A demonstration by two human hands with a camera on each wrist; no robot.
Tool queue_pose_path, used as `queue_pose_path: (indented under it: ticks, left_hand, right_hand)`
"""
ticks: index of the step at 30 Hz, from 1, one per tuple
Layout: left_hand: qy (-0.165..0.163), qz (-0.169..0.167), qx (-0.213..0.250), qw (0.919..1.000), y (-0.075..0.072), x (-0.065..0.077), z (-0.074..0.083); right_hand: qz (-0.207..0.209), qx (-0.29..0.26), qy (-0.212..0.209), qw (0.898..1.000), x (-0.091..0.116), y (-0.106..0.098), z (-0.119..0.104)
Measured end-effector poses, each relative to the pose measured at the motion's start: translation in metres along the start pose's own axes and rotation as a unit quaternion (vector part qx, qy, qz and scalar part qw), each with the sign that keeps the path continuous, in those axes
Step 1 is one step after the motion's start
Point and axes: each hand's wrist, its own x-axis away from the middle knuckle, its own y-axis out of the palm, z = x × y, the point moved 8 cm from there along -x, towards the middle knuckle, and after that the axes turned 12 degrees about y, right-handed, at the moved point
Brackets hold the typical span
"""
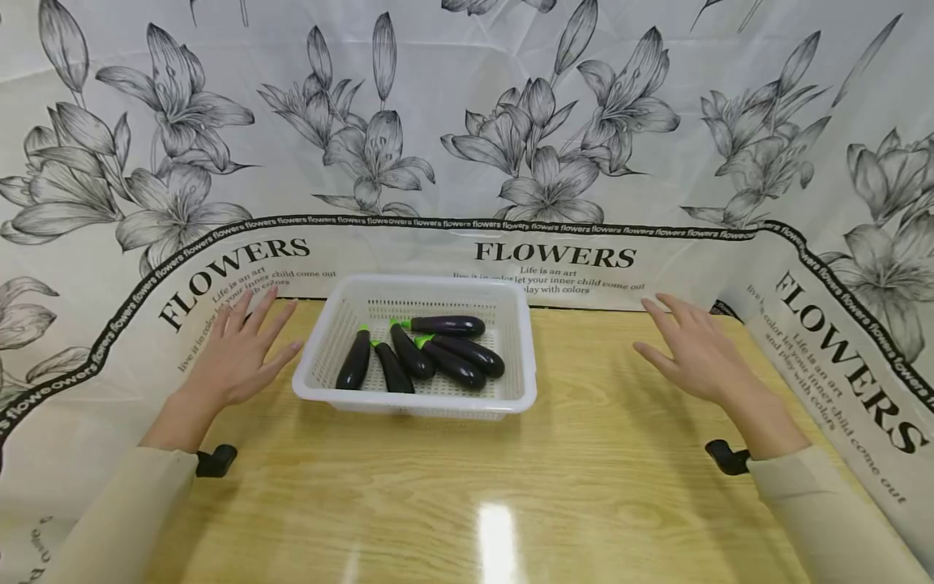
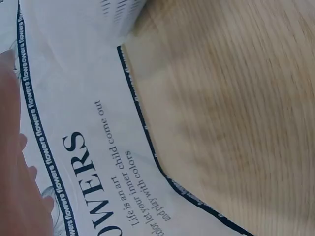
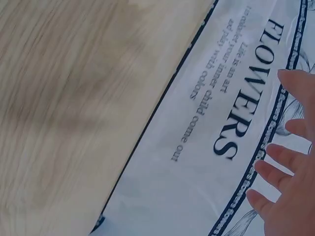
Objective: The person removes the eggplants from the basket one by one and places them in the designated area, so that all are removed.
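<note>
Pale sleeves (image 1: 120, 519) lie nearest, leading to the left hand (image 1: 235, 357) and right hand (image 1: 700, 357), both with spread fingers and holding nothing. White basket (image 1: 416, 398), just right of the left hand and well left of the right, rests on the wooden table (image 1: 598, 487), so presumably needs no steadying. Six eggplants (image 1: 452, 362) sit inside it, its raised walls apparently keeping them together. Flowered cloth (image 1: 452, 49) hangs beyond both hands.

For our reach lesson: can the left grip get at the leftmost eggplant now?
Probably yes: the left grip is empty, near the basket, whose open top leaves the leftmost eggplant uncovered.
</note>
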Motion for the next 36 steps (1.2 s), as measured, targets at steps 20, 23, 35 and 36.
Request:
queue_pose_path:
  ticks: [20, 23, 35, 36]
  left_hand:
    - [0.053, 0.068, 0.106, 0.9906, -0.015, -0.005, 0.031]
    - [0.037, 0.054, 0.132, 0.9890, -0.010, -0.004, 0.034]
    - [0.015, 0.044, 0.145, 0.9883, 0.008, -0.006, 0.052]
    - [0.011, 0.042, 0.149, 0.9879, 0.011, -0.006, 0.053]
  right_hand:
    - [-0.010, -0.102, -0.054, 0.993, -0.015, -0.002, -0.085]
    - [-0.019, -0.125, -0.068, 0.990, -0.019, 0.000, -0.095]
    - [-0.047, -0.193, -0.116, 0.973, -0.028, 0.012, -0.141]
    - [-0.049, -0.195, -0.119, 0.972, -0.028, 0.013, -0.144]
